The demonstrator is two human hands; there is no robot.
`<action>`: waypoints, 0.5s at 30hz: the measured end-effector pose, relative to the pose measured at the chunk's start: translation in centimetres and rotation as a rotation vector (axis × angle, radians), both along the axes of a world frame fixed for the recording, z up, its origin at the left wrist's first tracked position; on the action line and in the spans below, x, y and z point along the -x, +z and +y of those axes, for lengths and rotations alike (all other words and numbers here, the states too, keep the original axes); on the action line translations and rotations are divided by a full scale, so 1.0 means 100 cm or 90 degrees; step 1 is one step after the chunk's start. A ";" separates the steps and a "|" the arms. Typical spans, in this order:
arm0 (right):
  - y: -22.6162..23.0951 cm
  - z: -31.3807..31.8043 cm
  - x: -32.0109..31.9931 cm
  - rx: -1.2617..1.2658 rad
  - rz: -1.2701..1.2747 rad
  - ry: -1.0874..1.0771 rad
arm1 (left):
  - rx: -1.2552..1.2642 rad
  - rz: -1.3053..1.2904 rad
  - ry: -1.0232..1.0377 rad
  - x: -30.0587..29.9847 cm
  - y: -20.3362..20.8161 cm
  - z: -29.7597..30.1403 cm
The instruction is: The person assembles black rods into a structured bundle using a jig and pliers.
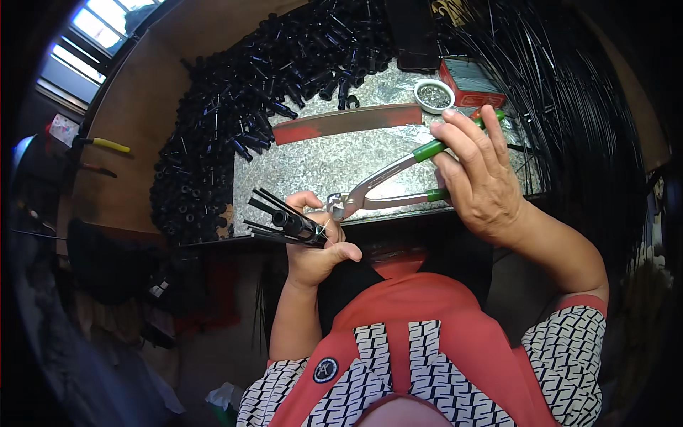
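Observation:
In my left hand [309, 263] is a black tubular fitting [286, 219] with several thin black rods [262, 204] around it, like umbrella ribs on a runner. They point away to the left, and a fine wire shows beside the fingers. My right hand [484, 167] grips green-handled metal pincers [352, 201], its fingers stretched along the upper handle. The handles are spread apart. The pincers' head is right at my left fingertips, near the fitting's end; whether the jaws bite on the wire cannot be made out.
A heap of black tubular fittings [263, 85] covers the table's left and back. Behind the pincers lies a long red-and-dark strip [341, 124]. A white bowl of small metal pieces [434, 107] stands near a red box [473, 89]. Long black rods [569, 107] crowd the right side.

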State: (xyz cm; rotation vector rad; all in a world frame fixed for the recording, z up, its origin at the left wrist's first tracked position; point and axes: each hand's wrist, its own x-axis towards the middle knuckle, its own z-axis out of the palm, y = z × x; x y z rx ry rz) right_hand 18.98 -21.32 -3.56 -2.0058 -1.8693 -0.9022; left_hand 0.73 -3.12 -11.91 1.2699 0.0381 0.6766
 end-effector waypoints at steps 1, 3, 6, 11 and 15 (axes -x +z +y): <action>-0.001 0.001 0.002 0.000 -0.003 0.001 | 0.005 0.017 0.009 0.001 -0.001 -0.001; -0.003 0.004 0.006 -0.023 -0.050 0.009 | 0.016 0.054 0.030 0.002 -0.004 -0.002; -0.004 0.001 0.008 0.022 -0.012 0.019 | 0.013 0.060 0.061 -0.005 -0.003 -0.006; -0.013 -0.010 0.006 0.179 0.157 0.050 | 0.014 0.077 0.099 -0.003 -0.017 -0.002; -0.021 -0.020 0.012 0.267 0.265 0.107 | 0.073 0.101 0.011 0.002 -0.013 0.001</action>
